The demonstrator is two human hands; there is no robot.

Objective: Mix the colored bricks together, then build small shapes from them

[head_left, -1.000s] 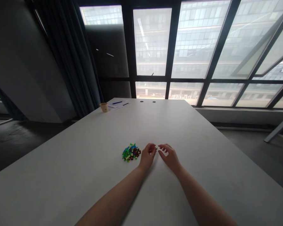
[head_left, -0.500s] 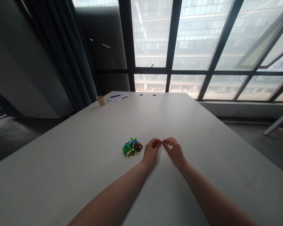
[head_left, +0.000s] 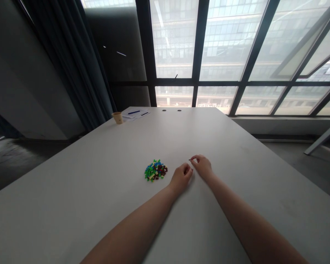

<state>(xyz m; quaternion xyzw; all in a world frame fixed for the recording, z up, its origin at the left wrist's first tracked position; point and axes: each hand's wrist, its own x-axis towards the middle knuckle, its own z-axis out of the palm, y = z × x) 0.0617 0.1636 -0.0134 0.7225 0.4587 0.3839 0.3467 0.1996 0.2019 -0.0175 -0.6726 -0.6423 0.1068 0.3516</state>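
A small pile of building bricks (head_left: 155, 171) in green, blue, brown, cream and a little red lies on the white table (head_left: 121, 154). Just right of it, my left hand (head_left: 182, 175) is closed with its fingers curled; whatever it may hold is hidden. My right hand (head_left: 202, 165) is a little farther forward and to the right, pinching a small dark brick (head_left: 190, 160) between thumb and fingertips. The two hands are close together but apart.
A paper cup (head_left: 117, 118) stands at the far left edge of the table, beside papers (head_left: 129, 116) with a blue pen (head_left: 134, 112) on them. Two dark round fittings are set into the far end. Windows and a dark curtain (head_left: 68, 66) lie beyond.
My hands, which met at the fingertips, have separated. The right hand has shifted slightly forward with the small dark brick; the left has moved slightly right and curled in.
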